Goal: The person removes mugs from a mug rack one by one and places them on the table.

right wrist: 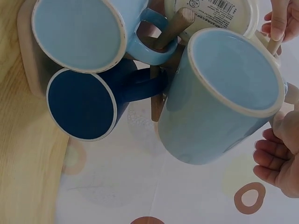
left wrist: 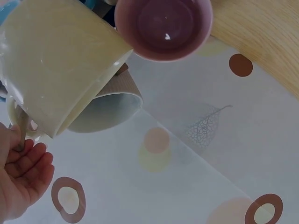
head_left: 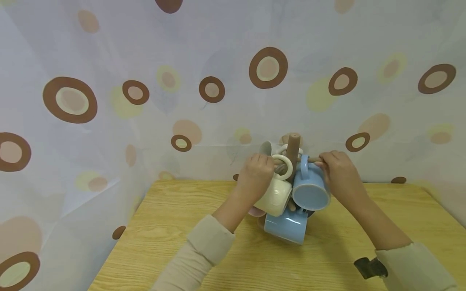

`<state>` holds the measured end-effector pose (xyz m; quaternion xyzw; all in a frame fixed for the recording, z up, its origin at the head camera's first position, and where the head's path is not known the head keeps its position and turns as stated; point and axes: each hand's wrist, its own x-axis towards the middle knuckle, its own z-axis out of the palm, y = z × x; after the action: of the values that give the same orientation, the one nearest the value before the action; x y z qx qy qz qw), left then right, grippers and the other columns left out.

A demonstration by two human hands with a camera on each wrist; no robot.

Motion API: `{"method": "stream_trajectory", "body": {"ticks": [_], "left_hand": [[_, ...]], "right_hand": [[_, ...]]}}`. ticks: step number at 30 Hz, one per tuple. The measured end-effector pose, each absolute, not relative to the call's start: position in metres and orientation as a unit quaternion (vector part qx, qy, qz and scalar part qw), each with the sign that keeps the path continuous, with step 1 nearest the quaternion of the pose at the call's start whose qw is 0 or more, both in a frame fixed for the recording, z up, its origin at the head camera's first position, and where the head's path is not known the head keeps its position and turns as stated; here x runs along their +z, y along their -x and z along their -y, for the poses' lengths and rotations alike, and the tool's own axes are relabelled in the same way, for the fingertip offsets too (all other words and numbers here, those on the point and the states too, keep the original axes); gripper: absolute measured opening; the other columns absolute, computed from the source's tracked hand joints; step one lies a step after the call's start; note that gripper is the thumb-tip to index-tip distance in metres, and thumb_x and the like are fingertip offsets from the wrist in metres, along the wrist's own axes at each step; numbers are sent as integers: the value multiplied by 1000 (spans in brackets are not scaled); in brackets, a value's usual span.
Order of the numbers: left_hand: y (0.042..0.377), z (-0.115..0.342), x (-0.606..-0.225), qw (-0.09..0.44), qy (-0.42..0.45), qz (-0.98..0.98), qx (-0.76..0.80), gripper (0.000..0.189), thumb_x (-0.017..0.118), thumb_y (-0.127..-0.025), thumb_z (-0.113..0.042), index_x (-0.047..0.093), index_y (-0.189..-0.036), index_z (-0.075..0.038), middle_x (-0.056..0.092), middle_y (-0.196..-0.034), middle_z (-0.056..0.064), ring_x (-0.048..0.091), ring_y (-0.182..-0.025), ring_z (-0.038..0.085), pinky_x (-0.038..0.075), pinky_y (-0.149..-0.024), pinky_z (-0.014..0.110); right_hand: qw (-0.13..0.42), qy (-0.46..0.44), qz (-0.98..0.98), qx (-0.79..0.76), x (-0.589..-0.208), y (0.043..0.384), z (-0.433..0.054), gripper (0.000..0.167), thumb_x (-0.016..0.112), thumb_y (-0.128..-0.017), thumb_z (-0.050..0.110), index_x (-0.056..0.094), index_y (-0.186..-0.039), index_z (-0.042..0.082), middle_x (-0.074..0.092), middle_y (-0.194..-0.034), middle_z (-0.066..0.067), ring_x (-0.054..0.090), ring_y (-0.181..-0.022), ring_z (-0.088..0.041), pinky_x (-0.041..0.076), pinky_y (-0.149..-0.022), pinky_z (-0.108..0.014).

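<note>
Wooden rack [head_left: 293, 147] bears mugs [head_left: 311, 192]; left hand [head_left: 256, 173], right hand [head_left: 341, 174] apparently pinch pegs [head_left: 314, 159]

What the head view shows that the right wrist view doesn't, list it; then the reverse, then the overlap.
Only the head view: the left sleeve, the right sleeve, an edge of a pink cup and the top of the stand's post.

Only the right wrist view: a printed barcode label on the underside of a cream mug.

Both: the left hand and right hand, each gripping a wooden peg, that cream mug, light-blue mugs, the wooden table and the patterned backdrop.
</note>
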<state>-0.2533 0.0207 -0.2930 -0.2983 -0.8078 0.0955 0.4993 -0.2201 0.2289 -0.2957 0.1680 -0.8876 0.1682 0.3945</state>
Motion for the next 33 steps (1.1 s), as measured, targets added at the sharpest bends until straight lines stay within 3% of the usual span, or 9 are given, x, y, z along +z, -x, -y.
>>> {"method": "stream_trajectory", "body": {"ticks": [14,23,28,33], "left_hand": [[254,-21,-301,528,268,803,64,20,63,-84,-36,65,-85,-16,65,-79,-3,59,-72,11,46,-61,21],[251,-22,-301,521,272,807,59,20,61,-86,-36,64,-86,-16,64,-80,-2,59,-72,11,45,-61,21],[250,-22,-301,520,273,807,56,20,62,-86,-35,64,-86,-15,65,-80,-2,59,-72,12,45,-61,20],[249,-22,-300,518,271,809,59,20,61,-86,-34,64,-85,-15,64,-78,-1,59,-70,12,46,-61,20]], "right_hand": [[380,-140,875,263,-303,222,-227,14,61,-85,-1,60,-95,-11,58,-83,-22,53,-77,-31,45,-67,-45],[321,-65,880,345,-304,211,-231,36,60,-87,11,54,-115,-10,54,-110,-29,51,-94,-41,43,-76,-51],[226,21,882,413,-304,205,-238,56,52,-92,28,39,-132,-8,43,-127,-32,45,-109,-46,42,-84,-56],[62,62,881,466,-306,205,-248,78,40,-94,46,16,-142,-10,31,-137,-36,42,-118,-49,45,-89,-54]]}}
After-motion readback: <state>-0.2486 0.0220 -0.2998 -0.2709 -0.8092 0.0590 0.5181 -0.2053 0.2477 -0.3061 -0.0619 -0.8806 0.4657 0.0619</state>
